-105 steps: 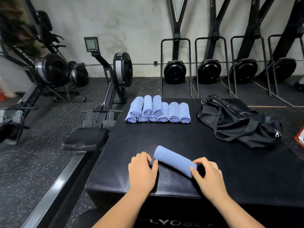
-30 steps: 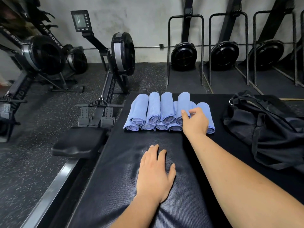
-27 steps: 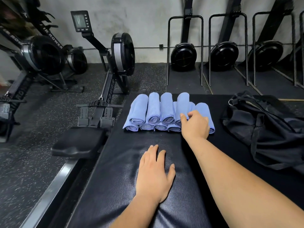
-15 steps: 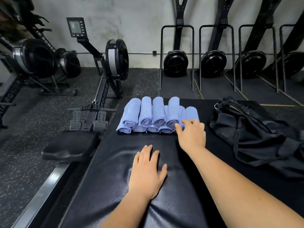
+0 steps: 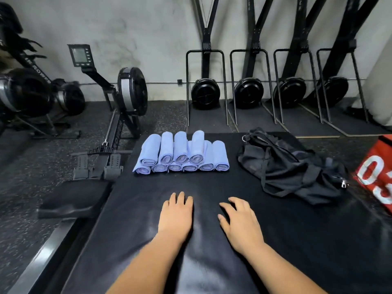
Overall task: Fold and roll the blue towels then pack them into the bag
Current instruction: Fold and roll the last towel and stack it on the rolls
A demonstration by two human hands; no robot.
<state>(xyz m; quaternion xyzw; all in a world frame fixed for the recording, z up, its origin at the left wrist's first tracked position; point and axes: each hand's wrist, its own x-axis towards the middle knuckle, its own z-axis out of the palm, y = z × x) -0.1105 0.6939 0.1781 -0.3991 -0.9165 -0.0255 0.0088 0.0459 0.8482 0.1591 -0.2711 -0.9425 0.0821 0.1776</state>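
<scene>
both hands (image 5: pixel 209 219) flat on bare mat (image 5: pixel 297 240), towels (image 5: pixel 182 153) well ahead

A mottled grey concrete wall (image 5: pixel 127 28) is running across the back. Four black upright-stored rowing machines (image 5: pixel 205 94) are leaning against it on speckled black rubber flooring (image 5: pixel 31 177). Another black flat-lying rower (image 5: pixel 131 96) is sitting at the left, holding its monitor (image 5: pixel 79 55) raised.

- The rolled towels (image 5: pixel 182 153) lie at the far edge of the counter (image 5: pixel 131 219), centre frame, four rolls on top of six.
- The bag (image 5: pixel 290 166) lies on the counter right of them, apart.
- The left hand (image 5: pixel 177 215) and right hand (image 5: pixel 239 221) sit side by side at lower centre, nearer than the towels.
- A rowing machine (image 5: pixel 118 115) stands on the floor at left.
- A box (image 5: pixel 377 175) sits at the right edge.
</scene>
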